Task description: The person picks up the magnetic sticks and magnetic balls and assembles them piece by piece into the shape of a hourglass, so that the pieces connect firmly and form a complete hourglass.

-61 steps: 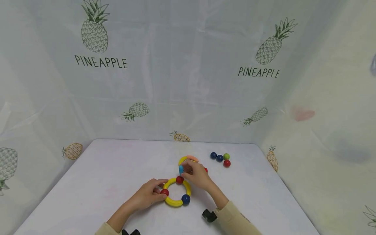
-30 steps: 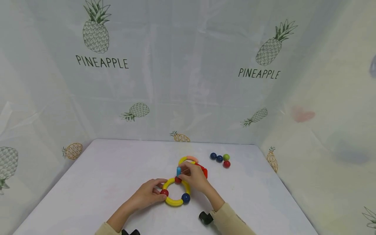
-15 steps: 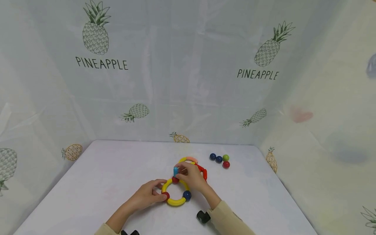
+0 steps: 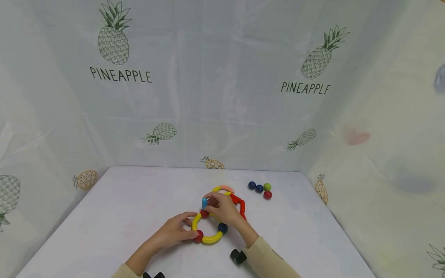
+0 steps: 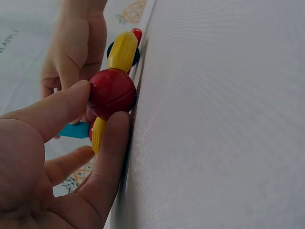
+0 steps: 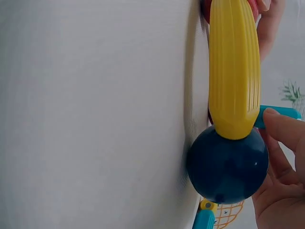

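A ring of curved yellow sticks [image 4: 212, 238] and balls lies on the table in the head view. My left hand [image 4: 175, 230] pinches the red ball [image 4: 198, 236] at its lower left between thumb and finger; the left wrist view shows this close up. My right hand [image 4: 225, 209] pinches a short blue stick [image 4: 204, 203], which stands upright on the ring's far red ball [image 4: 204, 213]. A dark blue ball [image 6: 228, 164] forms the ring's right side, below my right hand. That hand partly hides the yellow stick between the far red ball and the dark blue one.
Behind my right hand lie several red sticks [image 4: 242, 206] and a peach curved stick [image 4: 227, 189] joined to yellow ones. Two loose dark blue balls [image 4: 252, 185], a green ball [image 4: 267, 186] and a red ball [image 4: 267, 195] sit farther right. A pineapple-print curtain [image 4: 222, 96] backs the table [image 4: 295, 231].
The ring has turned counterclockwise: its far red ball shifted left, the near red ball came nearer, the dark blue ball went farther away. My right hand moved left with the blue stick.
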Available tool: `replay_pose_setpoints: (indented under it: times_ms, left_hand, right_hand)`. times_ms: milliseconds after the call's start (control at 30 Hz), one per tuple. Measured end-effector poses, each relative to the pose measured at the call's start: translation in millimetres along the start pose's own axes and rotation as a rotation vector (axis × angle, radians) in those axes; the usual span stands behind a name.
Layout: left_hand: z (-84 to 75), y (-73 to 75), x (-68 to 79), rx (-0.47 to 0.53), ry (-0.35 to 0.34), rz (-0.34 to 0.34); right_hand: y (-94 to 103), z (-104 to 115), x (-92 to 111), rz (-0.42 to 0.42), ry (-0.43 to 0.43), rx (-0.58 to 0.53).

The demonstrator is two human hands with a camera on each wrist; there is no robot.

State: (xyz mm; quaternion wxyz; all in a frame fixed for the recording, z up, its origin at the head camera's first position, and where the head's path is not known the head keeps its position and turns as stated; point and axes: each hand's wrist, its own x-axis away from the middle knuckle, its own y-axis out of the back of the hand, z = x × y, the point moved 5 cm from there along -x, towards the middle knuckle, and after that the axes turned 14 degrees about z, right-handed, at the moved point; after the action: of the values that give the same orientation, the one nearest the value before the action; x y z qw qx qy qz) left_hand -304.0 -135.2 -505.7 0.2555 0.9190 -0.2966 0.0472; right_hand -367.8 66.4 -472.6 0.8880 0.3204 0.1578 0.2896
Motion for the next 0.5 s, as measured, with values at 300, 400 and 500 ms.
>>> replay_pose_setpoints:
  times_ms: [300, 400, 500]
  left_hand:
    - [2.3, -2.3, -1.7, 0.059, -0.027, 0.019]
    - [1.6, -2.4, -2.4, 0.052, -0.041, 0.018]
    - [-1.0, -1.2, -3.3, 0.012, -0.052, 0.004]
  right_hand:
    - [-1.7, 1.3, 0.1, 0.004, 0.008, -0.01]
    - [-1.2, 0.6, 0.9, 0.002, 0.002, -0.016]
    - [-0.4, -0.8, 1.9, 0.003, 0.001, -0.019]
